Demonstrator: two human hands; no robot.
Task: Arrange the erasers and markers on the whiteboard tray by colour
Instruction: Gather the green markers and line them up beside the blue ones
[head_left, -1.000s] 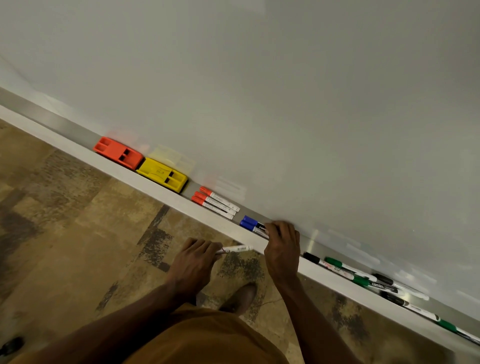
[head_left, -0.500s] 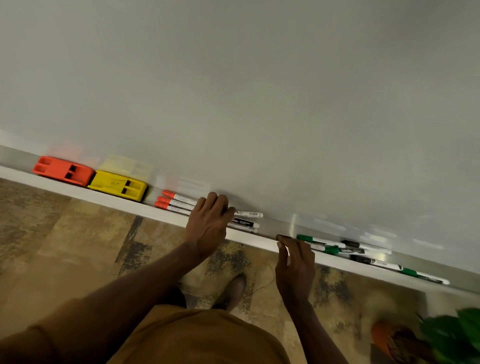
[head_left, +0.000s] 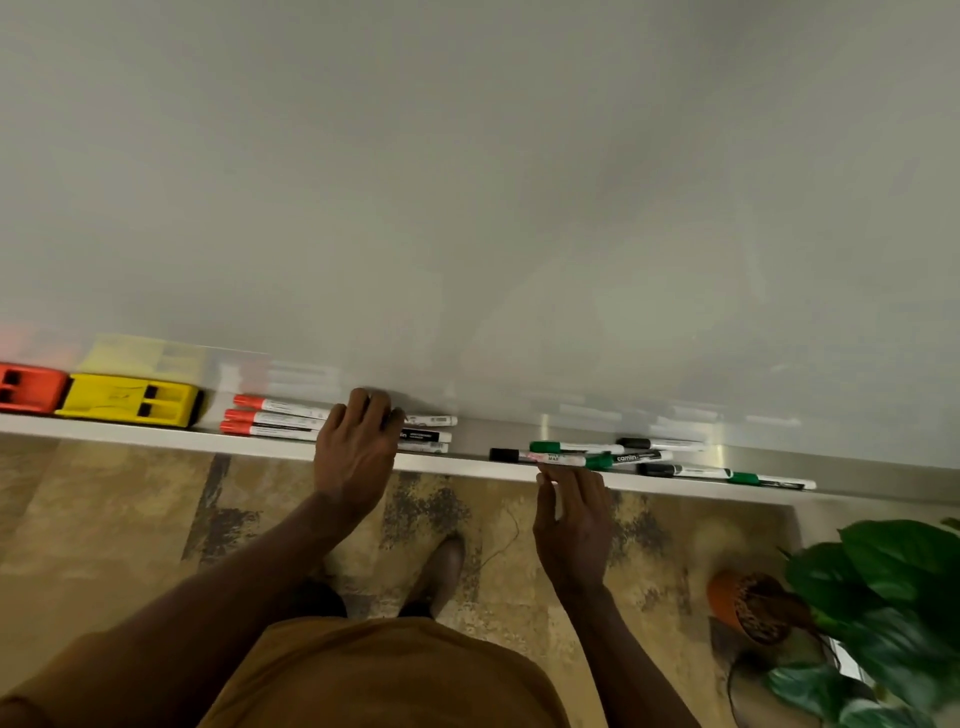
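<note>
The whiteboard tray (head_left: 467, 466) runs across the view. A red eraser (head_left: 26, 389) and a yellow eraser (head_left: 130, 397) stand at its left end, with three red markers (head_left: 275, 418) beside them. My left hand (head_left: 358, 447) lies over the cap ends of three white-barrelled markers (head_left: 426, 434). Its thumb is against the rear one's barrel, and the caps' colours are hidden. My right hand (head_left: 571, 514) is open, fingertips at the tray's front lip just below a black-capped marker (head_left: 540, 457). Green and black markers (head_left: 644, 456) lie mixed to the right.
The whiteboard (head_left: 467, 208) rises directly behind the tray. A leafy plant (head_left: 893, 597) in an orange pot (head_left: 748, 603) stands on the floor at the lower right. My shoe (head_left: 441, 566) shows on the patterned floor under the tray.
My left hand lifted its marker from below the tray up into the tray beside the blue ones. My right hand left the blue markers and moved right to the black and green group.
</note>
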